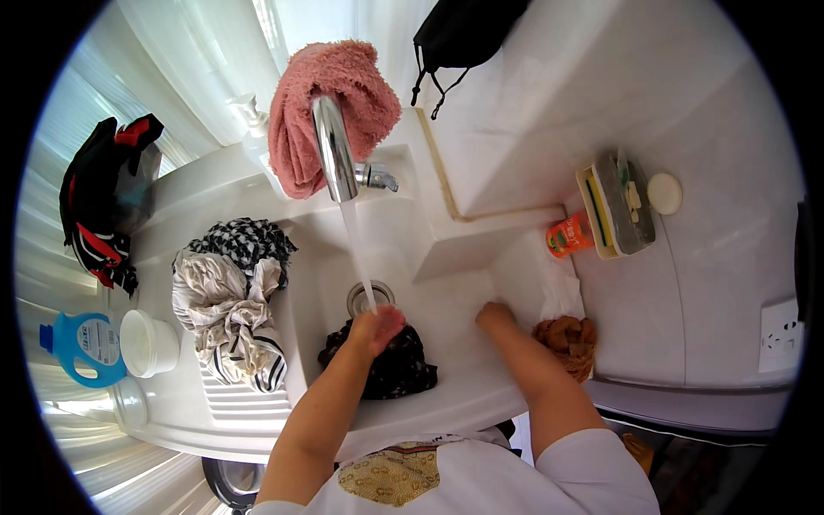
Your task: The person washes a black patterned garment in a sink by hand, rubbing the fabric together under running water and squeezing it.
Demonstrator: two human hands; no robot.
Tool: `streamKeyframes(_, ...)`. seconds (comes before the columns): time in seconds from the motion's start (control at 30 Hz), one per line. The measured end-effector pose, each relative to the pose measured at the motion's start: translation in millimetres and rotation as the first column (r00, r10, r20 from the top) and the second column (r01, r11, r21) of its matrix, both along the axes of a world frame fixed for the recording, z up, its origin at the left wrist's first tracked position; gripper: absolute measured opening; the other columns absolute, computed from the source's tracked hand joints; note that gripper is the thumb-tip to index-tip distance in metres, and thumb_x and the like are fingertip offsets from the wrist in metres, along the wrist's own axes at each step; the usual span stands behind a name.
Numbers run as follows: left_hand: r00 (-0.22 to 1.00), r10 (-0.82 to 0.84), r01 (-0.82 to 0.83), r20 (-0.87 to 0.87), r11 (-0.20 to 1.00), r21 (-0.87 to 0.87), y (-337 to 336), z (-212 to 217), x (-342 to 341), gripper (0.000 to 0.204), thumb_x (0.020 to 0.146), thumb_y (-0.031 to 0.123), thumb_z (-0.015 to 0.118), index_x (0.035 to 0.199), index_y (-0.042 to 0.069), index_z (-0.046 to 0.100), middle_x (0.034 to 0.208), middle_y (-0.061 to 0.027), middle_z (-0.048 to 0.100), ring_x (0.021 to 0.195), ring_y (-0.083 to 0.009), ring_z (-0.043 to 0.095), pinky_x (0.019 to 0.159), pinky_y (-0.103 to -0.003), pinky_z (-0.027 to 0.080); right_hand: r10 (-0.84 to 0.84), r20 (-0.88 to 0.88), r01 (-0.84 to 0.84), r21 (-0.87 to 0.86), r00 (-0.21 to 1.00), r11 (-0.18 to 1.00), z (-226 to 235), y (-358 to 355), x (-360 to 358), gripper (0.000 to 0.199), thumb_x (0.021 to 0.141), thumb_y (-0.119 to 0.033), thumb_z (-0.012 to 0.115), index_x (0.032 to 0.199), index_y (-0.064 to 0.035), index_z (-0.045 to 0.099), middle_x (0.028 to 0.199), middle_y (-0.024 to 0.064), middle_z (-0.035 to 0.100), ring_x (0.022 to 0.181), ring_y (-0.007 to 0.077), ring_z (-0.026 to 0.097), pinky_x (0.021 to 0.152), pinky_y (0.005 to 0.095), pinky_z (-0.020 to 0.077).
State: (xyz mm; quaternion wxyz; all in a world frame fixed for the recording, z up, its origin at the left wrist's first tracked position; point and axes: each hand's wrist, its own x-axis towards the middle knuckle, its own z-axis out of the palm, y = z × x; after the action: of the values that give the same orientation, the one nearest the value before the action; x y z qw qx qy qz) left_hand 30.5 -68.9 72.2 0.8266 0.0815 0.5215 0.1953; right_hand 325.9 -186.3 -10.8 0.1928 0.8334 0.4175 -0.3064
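Note:
Water runs from the chrome faucet onto my left hand, which is open under the stream, palm partly turned up. Just beneath and beside it, a dark wet cloth with small light specks lies bunched in the white sink. The metal drain shows behind that hand. My right hand is closed like a fist against the sink's right part, apart from the dark cloth. Nothing sticks out of its fingers, though their undersides are hidden. A brown cloth lies crumpled right of my right forearm.
Left on the washboard lie a beige garment and a black-and-white one. Farther left stand a white tub and blue detergent jug. A pink towel drapes the faucet. An orange container and soap box sit right.

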Motion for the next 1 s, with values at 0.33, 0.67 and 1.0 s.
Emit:
streamKeyframes(0.33, 0.938, -0.275, 0.292, -0.212, 0.955, 0.053, -30, 23, -15, 0.029, 0.089, 0.017, 0.051, 0.116, 0.005, 0.049, 0.106, -0.0139, 0.058, 0.099, -0.0286, 0.06, 0.087, -0.042, 0.046, -0.149, -0.713, 0.107, -0.104, 0.685, 0.989, 41, 85, -164, 0.03, 0.076, -0.023, 0.057, 0.092, 0.0015, 0.065, 0.087, 0.0203, 0.066, 0.073, 0.0323, 0.064, 0.066, 0.0446, 0.0527)
streamKeyframes(0.67, 0.974, 0.208, -0.221, -0.085, 0.956, -0.193, 3, 25, -22, 0.033, 0.096, 0.028, 0.044, 0.113, 0.0, 0.049, 0.106, -0.0137, 0.059, 0.097, -0.0279, 0.059, 0.087, -0.041, 0.045, -0.474, -0.88, 0.648, -0.335, 0.044, 0.683, 110, 109, -122, 0.028, 0.09, -0.03, 0.055, 0.083, -0.0041, 0.061, 0.072, 0.0057, 0.062, 0.064, 0.0176, 0.061, 0.059, 0.0312, 0.0526)
streamKeyframes(1.0, 0.989, 0.061, -0.075, 0.132, 0.992, 0.1, 21, 43, -31, 0.023, 0.094, 0.022, 0.045, 0.1, 0.005, 0.059, 0.086, -0.006, 0.063, 0.08, -0.0169, 0.058, 0.071, -0.029, 0.045, -0.366, -0.855, 0.371, -0.496, -0.367, 0.785, 145, 108, -167, 0.034, 0.092, -0.03, 0.046, 0.081, -0.0019, 0.062, 0.071, 0.0094, 0.061, 0.061, 0.0194, 0.057, 0.053, 0.0288, 0.046)
